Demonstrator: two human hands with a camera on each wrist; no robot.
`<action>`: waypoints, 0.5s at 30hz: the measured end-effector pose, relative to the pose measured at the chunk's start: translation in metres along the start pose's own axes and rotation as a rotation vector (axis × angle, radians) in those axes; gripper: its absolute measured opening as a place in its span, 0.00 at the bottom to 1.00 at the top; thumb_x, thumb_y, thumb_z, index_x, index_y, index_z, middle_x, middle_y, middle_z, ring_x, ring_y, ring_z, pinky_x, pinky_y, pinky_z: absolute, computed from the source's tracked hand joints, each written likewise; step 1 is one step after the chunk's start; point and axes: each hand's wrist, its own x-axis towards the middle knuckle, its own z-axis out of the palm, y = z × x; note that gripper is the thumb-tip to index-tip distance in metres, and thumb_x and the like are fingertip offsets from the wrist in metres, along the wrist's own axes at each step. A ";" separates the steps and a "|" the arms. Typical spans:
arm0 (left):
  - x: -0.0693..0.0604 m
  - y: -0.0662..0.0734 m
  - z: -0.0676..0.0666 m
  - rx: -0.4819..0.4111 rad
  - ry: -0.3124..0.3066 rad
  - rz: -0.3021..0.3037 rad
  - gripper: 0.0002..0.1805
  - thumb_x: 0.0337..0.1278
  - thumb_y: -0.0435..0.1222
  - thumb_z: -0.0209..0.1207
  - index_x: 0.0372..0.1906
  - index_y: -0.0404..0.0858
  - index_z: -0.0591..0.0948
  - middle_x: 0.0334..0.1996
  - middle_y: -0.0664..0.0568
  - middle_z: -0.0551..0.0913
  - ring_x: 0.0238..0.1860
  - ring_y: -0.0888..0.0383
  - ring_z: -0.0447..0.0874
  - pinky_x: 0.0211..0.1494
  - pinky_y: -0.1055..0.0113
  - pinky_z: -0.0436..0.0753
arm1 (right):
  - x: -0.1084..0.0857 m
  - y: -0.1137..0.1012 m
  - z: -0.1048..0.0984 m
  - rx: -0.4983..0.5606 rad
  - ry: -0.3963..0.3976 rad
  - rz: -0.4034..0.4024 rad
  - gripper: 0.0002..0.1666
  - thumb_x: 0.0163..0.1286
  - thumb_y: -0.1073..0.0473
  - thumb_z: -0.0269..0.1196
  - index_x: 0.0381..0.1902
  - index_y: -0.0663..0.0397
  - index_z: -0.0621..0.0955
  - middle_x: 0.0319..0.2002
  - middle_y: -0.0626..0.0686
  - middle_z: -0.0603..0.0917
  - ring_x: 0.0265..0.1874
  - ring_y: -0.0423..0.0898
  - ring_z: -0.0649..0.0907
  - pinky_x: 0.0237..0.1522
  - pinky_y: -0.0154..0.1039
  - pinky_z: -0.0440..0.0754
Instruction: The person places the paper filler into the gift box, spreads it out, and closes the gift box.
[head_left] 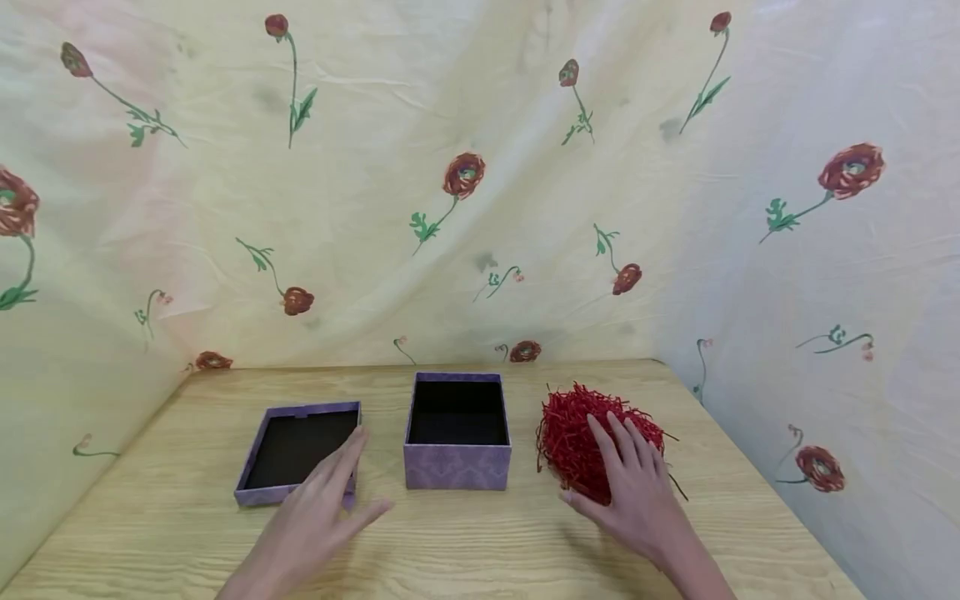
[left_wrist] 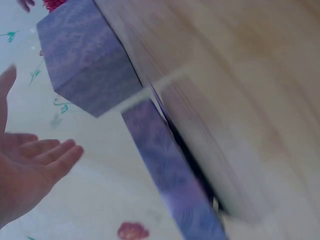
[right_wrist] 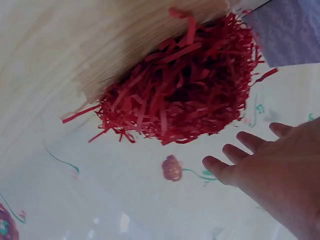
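In the head view, you hold your left hand before the right side of the shallow purple lid, with fingers long and the thumb apart. The lid lies with its black inside upward; your fingers hide its right edge partly. The purple box stands in the middle of the wooden table, its dark inside hard to make out. Your right hand, thumb also apart, covers part of the red shredded paper, right of the box.

The left wrist view shows what the head view does not: the lid's outer wall, and a gap between it and your fingers. Red paper (only a small bit) is cut off at the top.

In the right wrist view, your straight fingers are near the heap but not touching; the box is cut off at the upper right.
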 end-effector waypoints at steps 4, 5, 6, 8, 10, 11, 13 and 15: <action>0.009 0.006 0.003 -0.192 0.050 -0.048 0.44 0.67 0.52 0.67 0.79 0.36 0.64 0.72 0.38 0.71 0.67 0.34 0.73 0.60 0.36 0.78 | 0.010 0.008 0.000 0.055 -0.019 0.049 0.60 0.64 0.31 0.70 0.80 0.58 0.59 0.75 0.70 0.60 0.73 0.74 0.58 0.61 0.81 0.60; 0.011 0.006 0.003 -0.236 0.059 -0.062 0.43 0.66 0.51 0.68 0.78 0.36 0.66 0.71 0.37 0.73 0.66 0.34 0.75 0.60 0.37 0.78 | 0.012 0.011 0.000 0.066 -0.026 0.062 0.60 0.64 0.32 0.70 0.80 0.58 0.59 0.75 0.70 0.60 0.72 0.75 0.58 0.60 0.82 0.60; 0.014 0.006 0.005 -0.286 0.069 -0.074 0.42 0.66 0.49 0.68 0.77 0.35 0.68 0.69 0.38 0.75 0.66 0.35 0.76 0.60 0.39 0.79 | 0.014 0.013 0.000 0.076 -0.031 0.075 0.60 0.64 0.32 0.70 0.80 0.59 0.59 0.75 0.71 0.60 0.72 0.76 0.58 0.59 0.82 0.60; 0.019 0.003 0.008 -0.391 0.094 -0.089 0.38 0.65 0.44 0.70 0.75 0.35 0.71 0.66 0.39 0.79 0.64 0.39 0.78 0.60 0.44 0.80 | 0.018 0.019 0.001 0.091 -0.038 0.098 0.60 0.64 0.34 0.71 0.80 0.60 0.58 0.74 0.73 0.59 0.71 0.77 0.58 0.59 0.83 0.60; 0.024 0.000 0.011 -0.486 0.124 -0.105 0.34 0.65 0.40 0.70 0.73 0.37 0.74 0.63 0.43 0.82 0.62 0.45 0.81 0.60 0.49 0.82 | 0.022 0.024 0.002 0.115 -0.046 0.124 0.60 0.64 0.34 0.71 0.80 0.60 0.57 0.73 0.74 0.58 0.72 0.77 0.56 0.59 0.83 0.58; 0.025 -0.002 0.013 -0.534 0.134 -0.112 0.32 0.65 0.38 0.70 0.72 0.37 0.75 0.62 0.45 0.82 0.62 0.47 0.81 0.60 0.51 0.82 | 0.023 0.027 0.003 0.127 -0.047 0.136 0.60 0.64 0.34 0.71 0.79 0.60 0.57 0.74 0.74 0.58 0.72 0.77 0.55 0.60 0.83 0.57; 0.028 -0.006 0.016 -0.598 0.145 -0.123 0.31 0.65 0.36 0.70 0.71 0.38 0.76 0.62 0.46 0.83 0.62 0.50 0.81 0.61 0.53 0.81 | 0.026 0.031 0.004 0.155 -0.054 0.161 0.61 0.63 0.34 0.71 0.80 0.59 0.57 0.74 0.74 0.56 0.72 0.78 0.54 0.60 0.83 0.55; 0.029 -0.009 0.020 -0.629 0.139 -0.140 0.31 0.66 0.37 0.69 0.72 0.39 0.76 0.63 0.47 0.82 0.63 0.51 0.81 0.62 0.54 0.81 | 0.029 0.034 0.005 0.185 -0.062 0.183 0.61 0.63 0.33 0.71 0.80 0.58 0.56 0.74 0.74 0.55 0.72 0.78 0.53 0.59 0.84 0.55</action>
